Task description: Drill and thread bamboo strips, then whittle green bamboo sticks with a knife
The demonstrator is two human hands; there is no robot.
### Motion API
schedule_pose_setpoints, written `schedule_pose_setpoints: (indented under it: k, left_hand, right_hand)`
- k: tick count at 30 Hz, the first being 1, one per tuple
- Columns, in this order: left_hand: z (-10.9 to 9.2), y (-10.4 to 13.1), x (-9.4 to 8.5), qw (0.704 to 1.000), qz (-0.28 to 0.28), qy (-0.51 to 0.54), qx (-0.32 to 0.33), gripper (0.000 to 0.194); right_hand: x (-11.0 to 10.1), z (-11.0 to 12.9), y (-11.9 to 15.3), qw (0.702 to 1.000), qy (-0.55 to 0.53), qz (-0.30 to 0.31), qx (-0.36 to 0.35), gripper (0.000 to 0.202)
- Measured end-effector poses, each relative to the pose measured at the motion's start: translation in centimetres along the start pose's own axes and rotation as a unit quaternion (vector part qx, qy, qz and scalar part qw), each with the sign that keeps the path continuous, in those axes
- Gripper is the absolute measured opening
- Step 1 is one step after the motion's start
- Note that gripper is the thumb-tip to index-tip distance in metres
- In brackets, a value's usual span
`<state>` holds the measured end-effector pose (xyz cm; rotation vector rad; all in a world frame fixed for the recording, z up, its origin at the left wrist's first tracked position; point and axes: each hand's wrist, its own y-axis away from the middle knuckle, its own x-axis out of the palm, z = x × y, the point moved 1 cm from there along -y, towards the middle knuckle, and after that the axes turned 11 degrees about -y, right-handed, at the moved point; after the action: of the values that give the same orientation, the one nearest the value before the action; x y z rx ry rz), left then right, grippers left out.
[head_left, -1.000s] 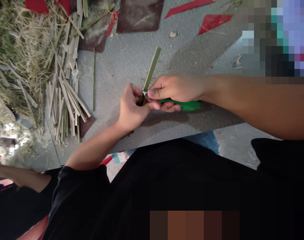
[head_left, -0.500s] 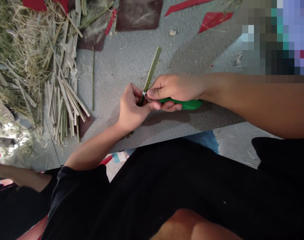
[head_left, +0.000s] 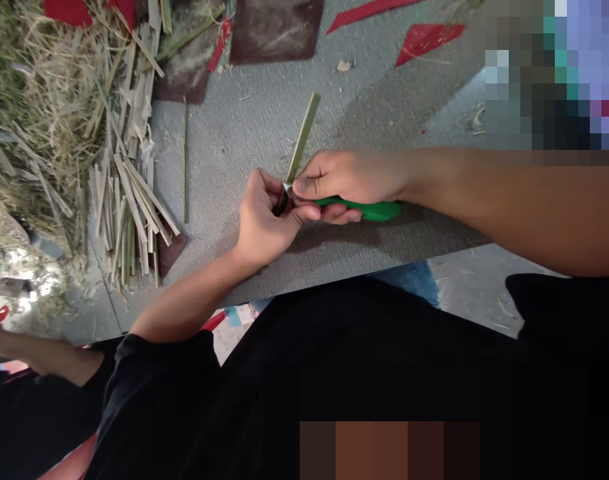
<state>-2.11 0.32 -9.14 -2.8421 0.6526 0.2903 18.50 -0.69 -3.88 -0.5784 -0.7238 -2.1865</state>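
In the head view, my left hand (head_left: pixel 267 217) is closed round the lower part of a flat green strip (head_left: pixel 304 133), perhaps split bamboo. The strip's upper part slants up and right, clear of the fingers. A green-handled knife (head_left: pixel 381 211) is gripped in my right hand (head_left: pixel 339 180), its handle lying across the palm and fingers. Only a small bright piece of the blade shows, against the strip between both hands. My left thumb reaches out to the fingers of my right hand. The strip's lower end is mostly hidden by my left hand.
A bundle of cut strips (head_left: pixel 129 220) and a heap of fine shavings (head_left: pixel 49 100) lie on the left of the grey table (head_left: pixel 229 133). Brown squares (head_left: pixel 279 30) and red scraps (head_left: pixel 427 41) lie farther back. Another person's arm (head_left: pixel 44 350) reaches in at lower left.
Both hands, the knife and the strip keep nearly the same pose; the whole view has shifted very slightly. At far left, the other person's hand and red item have moved a little.
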Motion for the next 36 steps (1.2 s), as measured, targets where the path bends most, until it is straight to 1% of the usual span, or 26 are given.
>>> schedule_pose_setpoints:
  k: [2,4,8,12,15,16,18,20,21,24,28,31,33,34,35,36]
  left_hand:
    - [0.1,0.4,0.2,1.0,0.009,0.013,0.006,0.086]
    - [0.1,0.9,0.3,1.0,0.007,0.012,0.011,0.086]
    - [-0.2,1.4,0.2,1.0,-0.015,-0.007,0.016,0.081]
    - [-0.7,0.8,0.1,0.999,-0.036,-0.018,0.001,0.076]
    - [-1.0,0.1,-0.1,1.0,-0.023,0.003,-0.011,0.077]
    - [-1.0,-0.1,-0.1,1.0,-0.016,0.012,-0.014,0.077]
    - [-1.1,-0.4,-0.3,1.0,-0.003,0.02,-0.019,0.074]
    - [-1.3,-0.5,-0.5,0.999,0.015,0.016,-0.029,0.068]
    - [-1.4,-0.5,-0.5,0.999,0.026,0.012,-0.034,0.065]
    - [-1.7,-0.3,-0.6,0.997,0.061,0.008,-0.047,0.058]
    - [-2.0,-0.4,-0.6,0.994,0.097,0.016,-0.05,0.056]
    - [-1.9,-0.5,-0.6,0.994,0.102,0.014,-0.043,0.055]
    - [-1.6,-0.5,-0.7,0.995,0.093,0.008,-0.038,0.055]
    - [-1.5,-0.5,-0.7,0.996,0.085,0.003,-0.036,0.056]
    - [-1.3,-0.5,-0.7,0.996,0.078,-0.002,-0.033,0.057]
    - [-1.1,-0.4,-0.7,0.997,0.073,-0.009,-0.028,0.058]
  right_hand:
    - [-0.2,0.0,0.0,1.0,0.003,0.021,0.022,0.061]
    - [-0.1,-0.1,0.0,0.999,0.0,0.022,0.027,0.063]
    - [0.6,0.0,0.0,1.0,0.002,-0.018,0.004,0.067]
    - [0.7,-0.1,-0.2,0.994,0.016,-0.069,-0.079,0.068]
    - [0.4,-0.2,-0.3,0.984,0.053,-0.095,-0.138,0.067]
    - [0.4,-0.2,-0.3,0.978,0.072,-0.116,-0.156,0.066]
    - [0.5,0.2,-0.2,0.958,0.105,-0.182,-0.196,0.061]
    - [0.8,0.6,0.0,0.935,0.107,-0.24,-0.24,0.057]
    - [1.0,0.8,0.1,0.927,0.093,-0.256,-0.259,0.057]
    - [1.3,1.2,0.2,0.919,0.051,-0.261,-0.292,0.06]
    - [1.3,1.2,0.2,0.903,0.063,-0.269,-0.329,0.052]
    - [1.2,1.2,0.2,0.885,0.083,-0.3,-0.347,0.046]
    - [1.2,1.2,0.3,0.872,0.088,-0.321,-0.36,0.047]
    - [1.1,1.2,0.4,0.871,0.081,-0.321,-0.363,0.05]
    - [1.0,1.2,0.4,0.878,0.07,-0.31,-0.359,0.053]
    - [0.9,1.2,0.5,0.892,0.058,-0.285,-0.345,0.055]
